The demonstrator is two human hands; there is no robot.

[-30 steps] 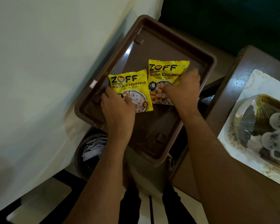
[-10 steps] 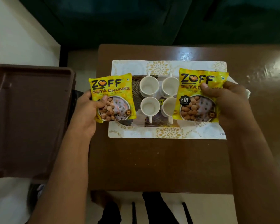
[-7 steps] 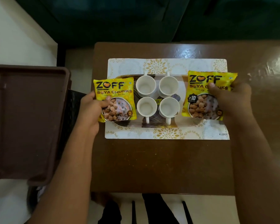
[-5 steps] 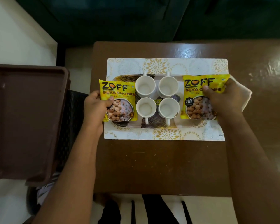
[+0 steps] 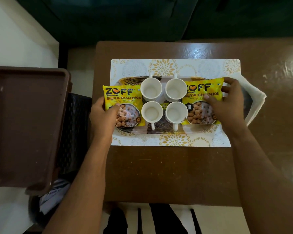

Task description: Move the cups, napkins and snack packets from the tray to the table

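Both hands (image 5: 103, 114) (image 5: 227, 105) hold upright packets (image 5: 123, 98) (image 5: 201, 93) flanking the cups (image 5: 163, 102).

2 hands (image 5: 103, 114) (image 5: 227, 105), 2 packets (image 5: 125, 107) (image 5: 201, 102), 4 cups (image 5: 164, 102)

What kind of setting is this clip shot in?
Probably a home sitting or dining area. A glossy brown wooden table carries a floral placemat with a patterned serving tray of four white cups, and something like dark green upholstery stands behind.
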